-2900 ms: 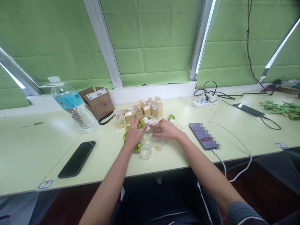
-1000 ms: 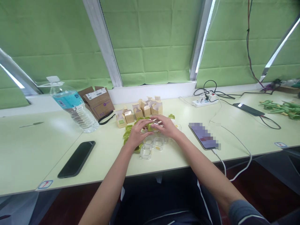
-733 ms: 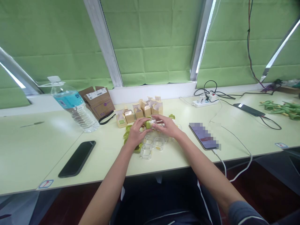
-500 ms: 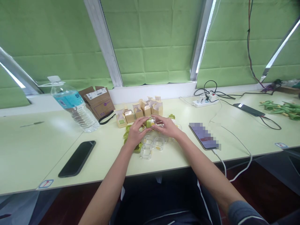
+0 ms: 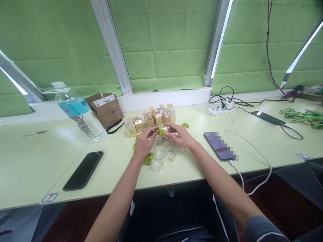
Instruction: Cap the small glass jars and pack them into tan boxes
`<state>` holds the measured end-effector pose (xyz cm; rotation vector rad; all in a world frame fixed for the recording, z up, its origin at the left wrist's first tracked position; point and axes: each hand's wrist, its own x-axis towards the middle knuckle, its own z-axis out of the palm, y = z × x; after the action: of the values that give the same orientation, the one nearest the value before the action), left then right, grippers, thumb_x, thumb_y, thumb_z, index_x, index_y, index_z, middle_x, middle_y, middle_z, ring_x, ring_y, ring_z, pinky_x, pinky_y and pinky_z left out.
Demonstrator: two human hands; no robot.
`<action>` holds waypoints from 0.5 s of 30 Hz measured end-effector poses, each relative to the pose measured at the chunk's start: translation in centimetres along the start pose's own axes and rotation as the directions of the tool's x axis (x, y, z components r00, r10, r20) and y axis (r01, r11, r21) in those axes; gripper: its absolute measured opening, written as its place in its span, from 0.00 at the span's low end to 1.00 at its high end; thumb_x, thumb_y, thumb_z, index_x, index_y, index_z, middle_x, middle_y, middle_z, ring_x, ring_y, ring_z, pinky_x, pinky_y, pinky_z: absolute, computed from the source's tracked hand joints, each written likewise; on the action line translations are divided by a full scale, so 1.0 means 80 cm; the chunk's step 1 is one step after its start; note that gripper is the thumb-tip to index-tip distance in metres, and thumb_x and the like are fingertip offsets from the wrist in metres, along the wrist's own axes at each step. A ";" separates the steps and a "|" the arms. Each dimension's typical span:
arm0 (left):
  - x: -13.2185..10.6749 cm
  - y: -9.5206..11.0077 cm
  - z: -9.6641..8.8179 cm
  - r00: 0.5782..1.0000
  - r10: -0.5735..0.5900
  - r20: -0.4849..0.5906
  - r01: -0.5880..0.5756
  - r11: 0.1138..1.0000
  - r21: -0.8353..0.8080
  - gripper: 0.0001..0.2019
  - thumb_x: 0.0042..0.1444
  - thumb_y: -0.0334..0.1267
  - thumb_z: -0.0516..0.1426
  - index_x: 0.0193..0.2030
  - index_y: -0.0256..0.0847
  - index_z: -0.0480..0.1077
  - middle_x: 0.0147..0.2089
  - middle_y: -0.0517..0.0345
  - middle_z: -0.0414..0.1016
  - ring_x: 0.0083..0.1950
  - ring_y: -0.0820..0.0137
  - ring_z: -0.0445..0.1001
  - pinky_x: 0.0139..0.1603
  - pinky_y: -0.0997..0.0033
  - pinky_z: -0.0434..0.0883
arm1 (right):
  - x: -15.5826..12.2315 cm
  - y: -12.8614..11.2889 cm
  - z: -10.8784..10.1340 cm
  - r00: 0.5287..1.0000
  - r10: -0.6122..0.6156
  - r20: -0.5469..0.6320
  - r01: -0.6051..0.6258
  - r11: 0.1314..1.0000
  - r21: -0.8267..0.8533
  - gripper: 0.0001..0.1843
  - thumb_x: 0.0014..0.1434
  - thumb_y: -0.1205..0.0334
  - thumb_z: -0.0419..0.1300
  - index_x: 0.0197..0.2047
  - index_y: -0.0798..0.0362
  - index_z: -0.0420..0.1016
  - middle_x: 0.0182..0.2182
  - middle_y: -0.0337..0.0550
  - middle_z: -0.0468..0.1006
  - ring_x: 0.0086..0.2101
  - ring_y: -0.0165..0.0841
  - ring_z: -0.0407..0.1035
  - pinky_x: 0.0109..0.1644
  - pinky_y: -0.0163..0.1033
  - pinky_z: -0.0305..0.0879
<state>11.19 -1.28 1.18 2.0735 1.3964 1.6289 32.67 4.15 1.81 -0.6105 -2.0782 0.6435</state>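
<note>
Both hands meet above the middle of the pale green table (image 5: 191,168). My right hand (image 5: 180,136) holds a small clear jar with a green lid (image 5: 163,130), lying sideways just above the table. The fingers of my left hand (image 5: 143,141) pinch the lid end of that jar. Below the hands stand several small clear jars without lids (image 5: 161,157), and green lids (image 5: 147,158) lie beside them. A row of small tan cardboard boxes (image 5: 151,120) stands just behind the hands.
A large water bottle (image 5: 78,112) and an open brown carton (image 5: 106,109) stand at the back left. A black phone (image 5: 83,170) lies front left, another phone (image 5: 219,146) with a white cable to the right. A power strip (image 5: 219,109), cables and green plastic parts (image 5: 305,117) occupy the far right.
The hands first rested low among the jars. They have since lifted a green-lidded jar off the table and turned it between the fingers; my left hand now pinches its lid end.
</note>
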 end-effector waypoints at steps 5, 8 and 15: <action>0.000 0.004 0.000 0.998 -0.063 -0.017 0.063 0.997 -0.036 0.14 0.61 0.46 0.62 0.48 0.41 0.80 0.44 0.52 0.83 0.43 0.64 0.82 0.50 0.61 0.79 | 0.000 0.001 0.002 1.000 -0.012 -0.005 0.012 1.000 -0.003 0.27 0.65 0.52 0.60 0.65 0.48 0.69 0.52 0.47 0.80 0.45 0.38 0.77 0.56 0.49 0.75; 0.000 0.001 0.000 0.996 -0.084 -0.029 0.082 0.995 -0.050 0.13 0.59 0.45 0.64 0.45 0.41 0.81 0.43 0.52 0.84 0.43 0.63 0.82 0.50 0.59 0.80 | 0.001 0.002 0.002 1.000 -0.018 -0.005 0.018 1.000 -0.018 0.27 0.65 0.52 0.60 0.65 0.48 0.70 0.53 0.47 0.80 0.45 0.38 0.77 0.55 0.49 0.76; -0.001 -0.003 0.001 0.998 -0.012 -0.063 0.010 0.999 -0.035 0.10 0.58 0.45 0.64 0.41 0.42 0.82 0.41 0.53 0.85 0.41 0.63 0.83 0.49 0.57 0.80 | 0.004 0.003 -0.001 0.999 -0.042 0.028 0.045 0.995 -0.088 0.27 0.64 0.53 0.62 0.65 0.48 0.71 0.50 0.48 0.82 0.46 0.41 0.78 0.54 0.50 0.75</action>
<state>11.14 -1.19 0.97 2.0087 1.3862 1.7160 32.64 4.55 1.84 -0.6076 -2.1471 0.5396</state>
